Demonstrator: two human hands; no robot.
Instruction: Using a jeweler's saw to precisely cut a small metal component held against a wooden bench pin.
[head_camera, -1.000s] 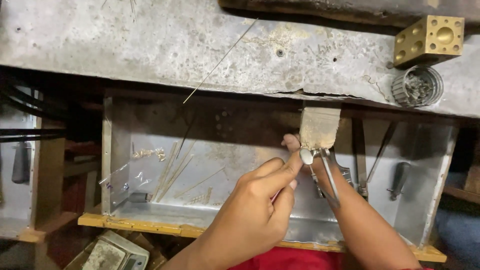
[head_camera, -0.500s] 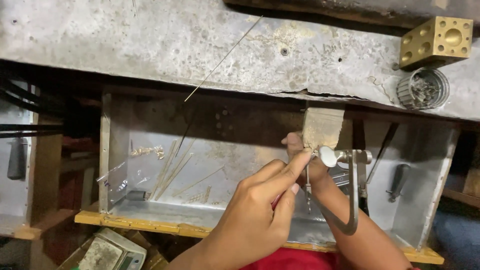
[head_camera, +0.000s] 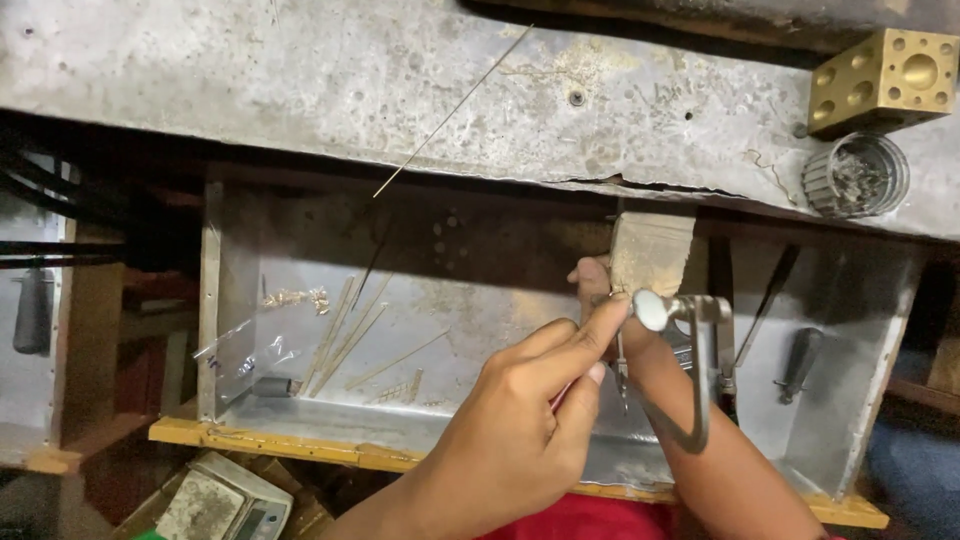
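saw frame held at the bench peg, over the catch tray

left hand (head_camera: 520, 420): fingers (head_camera: 585, 345) closed in a pinch at the round thumbscrew on top of the jeweller's saw frame (head_camera: 695, 380), seemingly at the blade clamp. frame hangs upright, its bow to the right of the thin blade. right hand (head_camera: 592, 285): mostly hidden behind the left; fingers curled against the wooden bench peg (head_camera: 652, 250), apparently pressing something there; what it is, cannot tell. peg juts from the desk (head_camera: 300, 80) edge, so work sits over the metal tray (head_camera: 860, 400), placed below to catch filings.

count:
- 1 saw frame, 1 peg, 1 tray
- 1 brass dapping block (head_camera: 885, 75) and 1 small round container (head_camera: 855, 175), on desk, touching
- 1 long wire (head_camera: 450, 110) across desk edge
- several thin rods (head_camera: 345, 335) in tray, roughly six
- 1 scale (head_camera: 225, 500) below tray
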